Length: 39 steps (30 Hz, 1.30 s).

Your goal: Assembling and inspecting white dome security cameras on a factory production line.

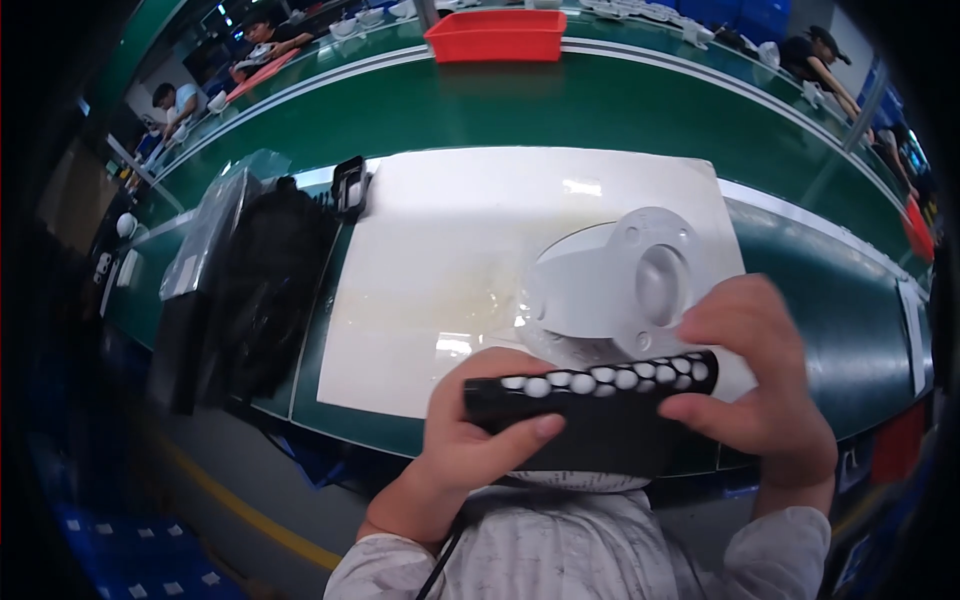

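My left hand [470, 425] is closed on the left end of a black flat piece [600, 425], its thumb lying on the near face. Along the upper edge of this piece runs a band of white round spots; I cannot make out whether they are pads or holes. My right hand [765, 375], slightly blurred, is at the right end with thumb and fingers apart. Its thumb touches the black face, and the fingertips are just above the spotted edge. Beyond the piece lies a white moulded plastic part [610, 285] with a round base and an oval hollow.
A white board [420, 260] covers part of the green bench [820, 290]. On the left are a black bag [275, 290], a grey-wrapped box [205, 250] and a small black frame [350, 188]. A red bin [497, 38] stands at the far side, where other people work.
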Available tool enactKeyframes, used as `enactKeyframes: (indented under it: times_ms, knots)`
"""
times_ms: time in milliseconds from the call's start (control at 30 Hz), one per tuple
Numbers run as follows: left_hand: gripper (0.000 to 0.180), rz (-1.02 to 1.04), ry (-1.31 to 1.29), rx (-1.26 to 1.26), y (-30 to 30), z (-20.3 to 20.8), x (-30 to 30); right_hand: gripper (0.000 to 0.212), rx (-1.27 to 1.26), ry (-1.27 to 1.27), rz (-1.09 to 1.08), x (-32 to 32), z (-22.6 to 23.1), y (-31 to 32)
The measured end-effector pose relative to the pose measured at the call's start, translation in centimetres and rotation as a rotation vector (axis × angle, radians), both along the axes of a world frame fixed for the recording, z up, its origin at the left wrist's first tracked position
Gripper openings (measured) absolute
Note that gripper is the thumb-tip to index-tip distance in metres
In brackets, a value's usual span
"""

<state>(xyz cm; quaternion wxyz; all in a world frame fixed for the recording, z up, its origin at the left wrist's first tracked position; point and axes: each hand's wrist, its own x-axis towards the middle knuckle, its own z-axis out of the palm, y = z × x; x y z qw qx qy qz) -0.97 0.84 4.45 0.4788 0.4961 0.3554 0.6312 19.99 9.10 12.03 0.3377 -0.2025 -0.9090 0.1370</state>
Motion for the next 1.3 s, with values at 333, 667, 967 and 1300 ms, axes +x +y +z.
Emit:
enactKeyframes:
  times_ms: [333,667,967,1300]
  knots:
    - [0.024,0.042,0.259,0.139,0.5,-0.7,1.8,0.024,0.148,-0.021,0.012,-1.4,-1.7,-1.2]
    - [0.009,0.03,0.321,0.061,0.6,-0.8,1.7,0.017,0.524,0.02,0.125,-1.2,-3.3,-1.9]
    - [0.009,0.022,0.451,0.035,0.4,-0.6,1.4,0.017,0.565,-0.024,0.127,-1.1,-3.6,-1.5]
    - [0.018,-0.048,0.498,0.192,0.6,-1.4,1.8,0.022,0.242,0.09,0.139,-2.1,-3.6,-2.4]
